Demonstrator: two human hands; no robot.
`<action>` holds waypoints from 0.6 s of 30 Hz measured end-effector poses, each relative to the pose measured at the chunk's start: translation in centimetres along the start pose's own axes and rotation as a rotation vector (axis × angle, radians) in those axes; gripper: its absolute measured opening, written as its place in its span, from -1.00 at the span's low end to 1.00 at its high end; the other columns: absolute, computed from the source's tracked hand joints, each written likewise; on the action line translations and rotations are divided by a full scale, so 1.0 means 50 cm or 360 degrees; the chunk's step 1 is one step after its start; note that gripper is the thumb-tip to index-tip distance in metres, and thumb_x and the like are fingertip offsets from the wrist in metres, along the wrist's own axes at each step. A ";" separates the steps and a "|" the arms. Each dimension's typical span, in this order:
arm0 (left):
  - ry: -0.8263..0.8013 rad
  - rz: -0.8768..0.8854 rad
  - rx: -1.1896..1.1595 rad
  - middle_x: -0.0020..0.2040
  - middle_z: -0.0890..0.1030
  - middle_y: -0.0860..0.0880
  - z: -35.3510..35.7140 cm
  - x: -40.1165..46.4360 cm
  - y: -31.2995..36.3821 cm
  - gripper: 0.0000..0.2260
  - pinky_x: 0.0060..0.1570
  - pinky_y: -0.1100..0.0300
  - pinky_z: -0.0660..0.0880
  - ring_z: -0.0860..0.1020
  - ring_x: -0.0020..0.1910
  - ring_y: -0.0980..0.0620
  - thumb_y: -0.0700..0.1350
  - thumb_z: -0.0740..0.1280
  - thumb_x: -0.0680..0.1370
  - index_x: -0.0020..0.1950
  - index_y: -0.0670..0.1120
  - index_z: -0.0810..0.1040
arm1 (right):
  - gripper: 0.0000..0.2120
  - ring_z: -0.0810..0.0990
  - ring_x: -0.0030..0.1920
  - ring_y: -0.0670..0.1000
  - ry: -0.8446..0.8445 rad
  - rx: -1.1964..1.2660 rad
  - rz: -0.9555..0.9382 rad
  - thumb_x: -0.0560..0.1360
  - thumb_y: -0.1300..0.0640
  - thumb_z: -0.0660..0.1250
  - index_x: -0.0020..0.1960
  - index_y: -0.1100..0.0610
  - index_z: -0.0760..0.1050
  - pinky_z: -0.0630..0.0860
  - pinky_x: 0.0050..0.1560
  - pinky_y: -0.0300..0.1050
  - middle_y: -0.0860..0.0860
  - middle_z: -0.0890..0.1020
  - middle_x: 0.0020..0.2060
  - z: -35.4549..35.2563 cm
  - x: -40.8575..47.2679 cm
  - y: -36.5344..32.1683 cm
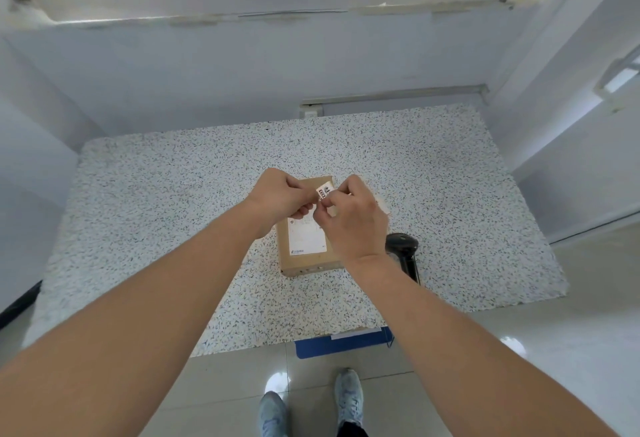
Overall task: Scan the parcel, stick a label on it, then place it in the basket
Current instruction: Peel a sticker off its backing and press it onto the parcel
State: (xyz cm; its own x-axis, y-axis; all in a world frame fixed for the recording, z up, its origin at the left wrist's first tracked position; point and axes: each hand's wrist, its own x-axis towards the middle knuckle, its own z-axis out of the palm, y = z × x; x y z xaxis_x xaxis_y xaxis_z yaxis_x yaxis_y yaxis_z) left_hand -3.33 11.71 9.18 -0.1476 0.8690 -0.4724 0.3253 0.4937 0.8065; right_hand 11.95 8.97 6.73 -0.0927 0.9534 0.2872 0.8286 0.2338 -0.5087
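A brown cardboard parcel [304, 249] lies flat on the speckled table [156, 211], with a white shipping sheet on its top face. Both my hands hover just above its far end. My left hand [280, 196] and my right hand [353, 218] pinch a small white label [325, 191] with black print between their fingertips. The label is held in the air, apart from the parcel's surface. A black handheld scanner [403, 253] lies on the table just right of the parcel, partly hidden by my right wrist. No basket is in view.
A blue folder or board [343, 345] pokes out under the table's near edge. White walls close in behind and on both sides of the table. My two shoes [311, 405] stand on the tiled floor below.
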 end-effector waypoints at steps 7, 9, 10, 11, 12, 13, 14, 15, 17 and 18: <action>-0.0053 0.0128 0.0369 -0.23 0.71 -0.12 -0.021 0.015 -0.003 -0.87 -0.12 0.03 0.62 0.64 -0.25 -0.01 -0.18 0.44 0.57 -0.17 -0.13 0.71 | -0.78 0.43 -0.25 -0.22 -0.0213 0.0326 0.0247 0.59 -0.14 0.42 0.07 -0.02 0.70 0.31 -0.32 -0.32 -0.11 0.47 -0.06 0.011 0.026 0.056; -0.0075 0.0157 0.0427 -0.26 0.69 -0.01 -0.028 0.018 -0.005 -0.86 -0.18 0.12 0.57 0.63 -0.24 0.03 -0.16 0.43 0.58 -0.18 -0.07 0.69 | -0.81 0.40 -0.18 -0.31 -0.0169 0.0339 0.0417 0.62 -0.09 0.39 0.15 -0.04 0.66 0.23 -0.26 -0.40 -0.11 0.49 -0.03 0.018 0.034 0.069; -0.0082 0.0168 0.0436 -0.26 0.69 0.01 -0.031 0.019 -0.007 -0.85 -0.18 0.14 0.54 0.63 -0.24 0.03 -0.16 0.43 0.58 -0.19 -0.06 0.69 | -0.81 0.39 -0.16 -0.33 -0.0173 0.0360 0.0484 0.63 -0.08 0.38 0.19 -0.05 0.64 0.21 -0.23 -0.41 -0.10 0.51 -0.01 0.022 0.038 0.073; -0.0088 0.0176 0.0440 -0.26 0.68 0.00 -0.034 0.020 -0.010 -0.85 -0.17 0.13 0.54 0.62 -0.24 0.03 -0.17 0.43 0.58 -0.19 -0.07 0.69 | -0.80 0.39 -0.14 -0.34 -0.0187 0.0388 0.0535 0.63 -0.07 0.38 0.21 -0.05 0.63 0.20 -0.21 -0.41 -0.10 0.54 0.00 0.025 0.041 0.074; -0.0091 0.0178 0.0440 -0.25 0.68 -0.01 -0.036 0.021 -0.012 -0.85 -0.15 0.11 0.56 0.62 -0.24 0.02 -0.17 0.43 0.58 -0.19 -0.07 0.69 | -0.81 0.40 -0.13 -0.33 -0.0203 0.0416 0.0569 0.63 -0.06 0.38 0.20 -0.04 0.64 0.21 -0.20 -0.41 -0.10 0.57 0.01 0.029 0.044 0.074; -0.0091 0.0175 0.0438 -0.23 0.69 -0.02 -0.038 0.022 -0.014 -0.86 -0.13 0.09 0.58 0.62 -0.24 0.01 -0.17 0.43 0.58 -0.19 -0.07 0.69 | -0.83 0.43 -0.13 -0.31 -0.0211 0.0439 0.0588 0.63 -0.05 0.39 0.17 -0.03 0.65 0.24 -0.19 -0.40 -0.10 0.60 0.00 0.034 0.047 0.073; -0.0089 0.0171 0.0435 -0.23 0.69 -0.03 -0.040 0.023 -0.015 -0.86 -0.11 0.08 0.59 0.62 -0.24 0.01 -0.18 0.43 0.58 -0.18 -0.08 0.69 | -0.87 0.47 -0.13 -0.29 -0.0207 0.0458 0.0602 0.63 -0.03 0.40 0.12 -0.03 0.66 0.29 -0.19 -0.38 -0.10 0.62 -0.02 0.039 0.049 0.072; -0.0085 0.0169 0.0436 -0.22 0.69 -0.03 -0.042 0.025 -0.016 -0.87 -0.12 0.09 0.59 0.62 -0.24 0.00 -0.17 0.44 0.58 -0.17 -0.08 0.69 | -0.89 0.50 -0.13 -0.28 -0.0200 0.0479 0.0613 0.63 -0.02 0.40 0.07 -0.02 0.66 0.34 -0.19 -0.35 -0.10 0.65 -0.04 0.043 0.052 0.070; -0.0066 0.0159 0.0463 -0.21 0.70 -0.05 -0.046 0.030 -0.018 -0.88 -0.18 0.12 0.56 0.62 -0.24 0.00 -0.15 0.44 0.58 -0.15 -0.10 0.70 | -0.89 0.58 -0.12 -0.21 -0.0208 0.0520 0.0639 0.63 -0.02 0.40 0.01 -0.02 0.67 0.48 -0.15 -0.24 -0.12 0.67 -0.08 0.049 0.056 0.066; -0.0047 0.0151 0.0477 -0.20 0.70 -0.06 -0.048 0.032 -0.019 -0.89 -0.19 0.13 0.55 0.62 -0.23 0.00 -0.14 0.44 0.57 -0.13 -0.12 0.71 | -0.89 0.62 -0.12 -0.16 -0.0226 0.0531 0.0654 0.63 -0.02 0.40 0.00 -0.02 0.67 0.56 -0.12 -0.16 -0.13 0.68 -0.09 0.052 0.059 0.064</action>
State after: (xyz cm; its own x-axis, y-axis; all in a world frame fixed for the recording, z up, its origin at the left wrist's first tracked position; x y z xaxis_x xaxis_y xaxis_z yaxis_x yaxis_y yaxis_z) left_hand -6.12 12.73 8.49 -0.0778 0.9071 -0.4137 0.5980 0.3745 0.7087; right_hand 12.90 13.02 3.86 0.1091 0.9900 -0.0899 0.5944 -0.1375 -0.7923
